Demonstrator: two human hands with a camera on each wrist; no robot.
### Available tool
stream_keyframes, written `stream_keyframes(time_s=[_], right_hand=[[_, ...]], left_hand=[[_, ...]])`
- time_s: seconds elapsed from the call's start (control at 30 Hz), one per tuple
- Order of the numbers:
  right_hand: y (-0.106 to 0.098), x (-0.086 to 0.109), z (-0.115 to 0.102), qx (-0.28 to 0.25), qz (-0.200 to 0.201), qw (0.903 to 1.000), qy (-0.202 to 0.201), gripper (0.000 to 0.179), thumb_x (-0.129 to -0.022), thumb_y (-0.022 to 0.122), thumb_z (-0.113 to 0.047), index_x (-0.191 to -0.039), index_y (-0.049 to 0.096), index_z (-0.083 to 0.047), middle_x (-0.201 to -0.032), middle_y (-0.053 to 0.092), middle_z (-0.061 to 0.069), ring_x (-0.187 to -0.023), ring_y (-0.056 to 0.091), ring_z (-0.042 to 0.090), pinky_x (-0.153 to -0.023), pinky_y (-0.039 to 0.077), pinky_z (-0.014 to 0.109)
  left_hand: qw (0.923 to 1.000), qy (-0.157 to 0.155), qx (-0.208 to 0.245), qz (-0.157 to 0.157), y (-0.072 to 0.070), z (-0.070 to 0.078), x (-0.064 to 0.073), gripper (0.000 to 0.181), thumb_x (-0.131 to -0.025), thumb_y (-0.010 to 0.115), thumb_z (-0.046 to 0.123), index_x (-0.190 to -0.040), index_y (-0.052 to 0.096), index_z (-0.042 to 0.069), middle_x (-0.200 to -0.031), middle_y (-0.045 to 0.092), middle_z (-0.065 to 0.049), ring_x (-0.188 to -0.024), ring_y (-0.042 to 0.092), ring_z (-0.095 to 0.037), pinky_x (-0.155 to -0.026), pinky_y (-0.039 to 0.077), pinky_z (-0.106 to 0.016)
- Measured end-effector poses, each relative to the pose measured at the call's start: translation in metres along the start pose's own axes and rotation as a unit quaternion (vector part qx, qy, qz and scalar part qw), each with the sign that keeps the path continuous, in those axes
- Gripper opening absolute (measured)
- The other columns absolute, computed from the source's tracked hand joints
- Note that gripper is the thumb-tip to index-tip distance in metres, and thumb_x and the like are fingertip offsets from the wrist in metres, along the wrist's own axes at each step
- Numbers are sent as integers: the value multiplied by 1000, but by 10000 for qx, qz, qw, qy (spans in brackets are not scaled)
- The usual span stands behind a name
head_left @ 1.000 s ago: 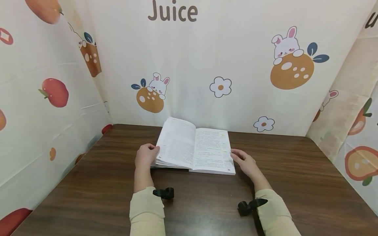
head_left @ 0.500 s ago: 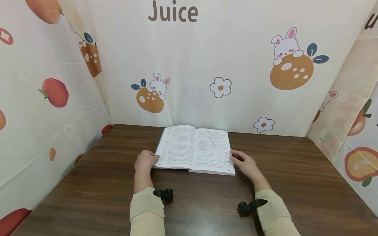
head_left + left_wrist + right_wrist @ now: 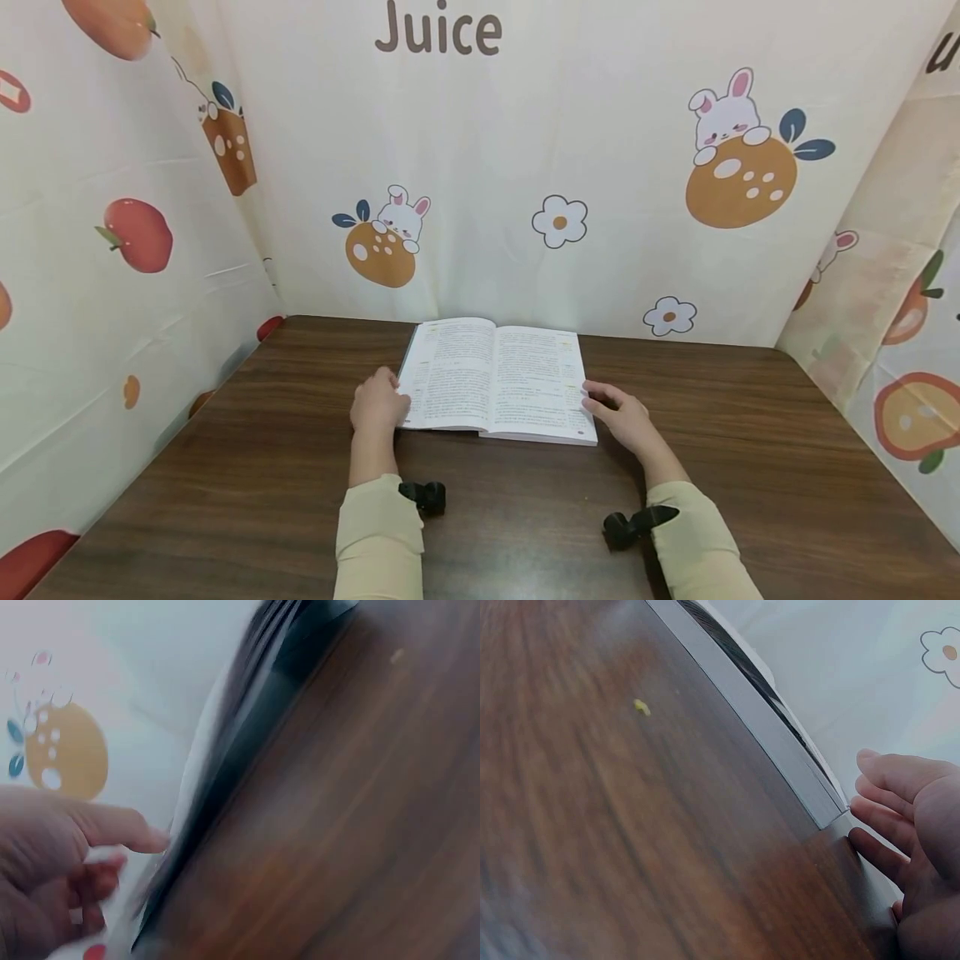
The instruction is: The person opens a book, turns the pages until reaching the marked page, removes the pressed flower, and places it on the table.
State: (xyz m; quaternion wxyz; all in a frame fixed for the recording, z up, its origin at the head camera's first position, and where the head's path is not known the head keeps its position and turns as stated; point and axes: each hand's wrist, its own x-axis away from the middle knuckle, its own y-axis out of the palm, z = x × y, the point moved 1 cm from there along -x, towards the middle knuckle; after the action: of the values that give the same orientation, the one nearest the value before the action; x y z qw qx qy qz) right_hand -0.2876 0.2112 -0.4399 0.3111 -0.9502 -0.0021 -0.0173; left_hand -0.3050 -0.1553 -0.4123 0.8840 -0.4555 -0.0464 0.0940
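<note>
An open book (image 3: 530, 379) lies on the brown table, with printed text on both pages. My left hand (image 3: 377, 406) is at the book's left edge, its thumb on or beside the lower page corner. In the left wrist view, the thumb of the left hand (image 3: 45, 851) touches the edge of the book (image 3: 225, 769), and the other fingers bend loosely below without visibly gripping a page. My right hand (image 3: 621, 414) rests by the right edge with relaxed fingers. From the right wrist, the fingertips of the right hand (image 3: 922, 817) meet the corner of the book (image 3: 772, 754).
The wooden table (image 3: 510, 517) stretches around the book. A pale curtain (image 3: 480, 167) with fruit and rabbit prints hangs behind it and along both sides. A tiny yellow speck (image 3: 641, 707) lies on the table near the right hand.
A raised left leaf has come down flat, and the left page block now lies even. My left hand has lowered with it, then shifted slightly up and right. The right hand has barely moved.
</note>
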Motion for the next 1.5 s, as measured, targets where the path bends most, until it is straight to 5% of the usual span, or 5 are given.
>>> stream_keyframes(time_s=[0.17,0.27,0.6,1.13,1.5], right_hand=[[0,0,1,-10,6,10000,29,52,-89,57,-42,-133,50,-15,-137,44,15,-126,34,35,-98,22,61],[1,0,1,-10,9,10000,26,51,-90,57,-41,-133,50,-14,-137,44,15,-126,34,35,-98,22,60],[0,0,-1,85,12,10000,16,52,-89,56,-43,-133,50,-15,-137,43,15,-126,33,36,-98,21,61],[1,-1,0,93,-4,10000,9,51,-89,57,-43,-132,51,-16,-139,42,14,-128,31,36,-99,20,61],[-2,-1,3,-79,-135,9997,-168,54,-87,61,-43,-132,51,-16,-141,41,12,-129,31,34,-100,19,62]], left_hand=[[9761,2157,-250,-47,17,39,2,26,-85,55,5,-108,63,10,-123,54,-9,-121,42,-28,-97,33,-45],[9576,2721,-783,-537,32,62,10,31,-87,52,8,-116,63,13,-132,51,-5,-128,36,-24,-103,26,-44],[9711,1734,-985,-1313,51,82,21,48,-88,44,14,-136,47,12,-144,37,-5,-135,27,-27,-107,16,-48],[9818,1301,-453,-1308,55,75,17,46,-90,47,19,-136,47,14,-138,46,-6,-132,32,-26,-108,10,-51],[9820,1546,-517,-953,52,76,14,40,-88,51,19,-128,56,17,-131,52,-4,-125,38,-29,-99,28,-49]])
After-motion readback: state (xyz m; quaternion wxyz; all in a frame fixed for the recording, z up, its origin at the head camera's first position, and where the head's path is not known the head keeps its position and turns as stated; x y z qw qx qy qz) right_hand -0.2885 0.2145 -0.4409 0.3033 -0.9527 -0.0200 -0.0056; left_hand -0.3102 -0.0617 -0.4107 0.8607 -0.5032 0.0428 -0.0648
